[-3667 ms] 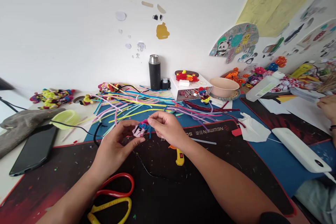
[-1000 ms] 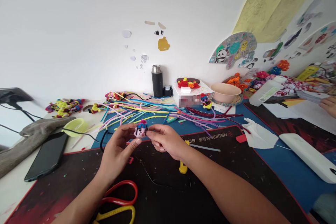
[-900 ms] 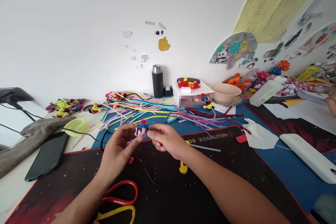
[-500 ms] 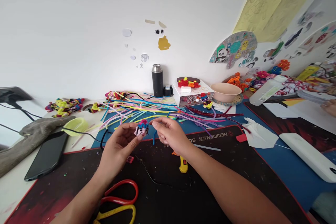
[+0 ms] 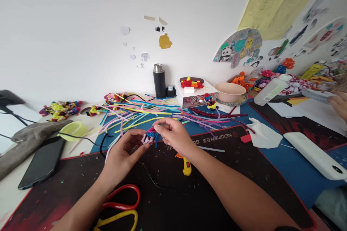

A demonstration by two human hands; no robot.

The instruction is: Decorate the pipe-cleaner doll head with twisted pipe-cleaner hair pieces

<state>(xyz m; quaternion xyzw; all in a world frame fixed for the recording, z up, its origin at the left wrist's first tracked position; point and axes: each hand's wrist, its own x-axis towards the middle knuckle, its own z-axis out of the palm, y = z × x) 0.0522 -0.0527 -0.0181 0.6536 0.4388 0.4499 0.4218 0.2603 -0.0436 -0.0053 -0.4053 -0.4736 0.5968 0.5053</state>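
Above the black desk mat, my left hand (image 5: 121,153) grips a small pipe-cleaner doll head (image 5: 148,138) between thumb and fingers. The head has a pale pink face with dark marks, and a blue and magenta top like a hat. My right hand (image 5: 173,135) closes its thumb and index finger at the magenta top, from the right. Its other fingers are curled, and partly hide that side of the head. A short blue strand hangs just below, between the hands.
Loose pipe cleaners (image 5: 130,115) lie behind my hands. Scissors (image 5: 121,202) with red and yellow handles and a yellow cutter (image 5: 187,166) are nearer. A phone (image 5: 43,162) lies left; a black flask (image 5: 159,83) and pink bowl (image 5: 230,93) stand behind. Another person's hand (image 5: 338,104) shows far right.
My right fingers have come in from beside the doll head to its magenta top. The head has tilted to the right. The whole view has shifted slightly.
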